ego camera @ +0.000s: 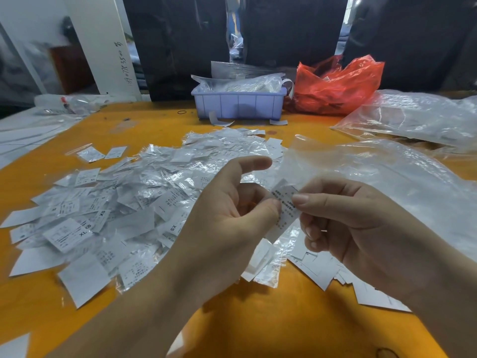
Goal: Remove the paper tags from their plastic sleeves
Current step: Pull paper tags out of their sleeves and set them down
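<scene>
A small white paper tag in a clear plastic sleeve [286, 210] is held up above the orange table [258, 319]. My left hand [232, 210] pinches its left edge with thumb and a bent finger, the index finger sticking out. My right hand [356, 226] pinches its right edge between thumb and forefinger. A wide heap of sleeved tags [124, 208] printed with sizes like XL and XS covers the table to the left. Bare paper tags [335, 275] lie in a loose stack under my right hand.
A pale blue plastic bin [238, 104] stuffed with clear bags stands at the back centre, a red plastic bag [335, 83] beside it. Large clear plastic bags [402, 166] spread over the right side. White sheets lie at the far left edge.
</scene>
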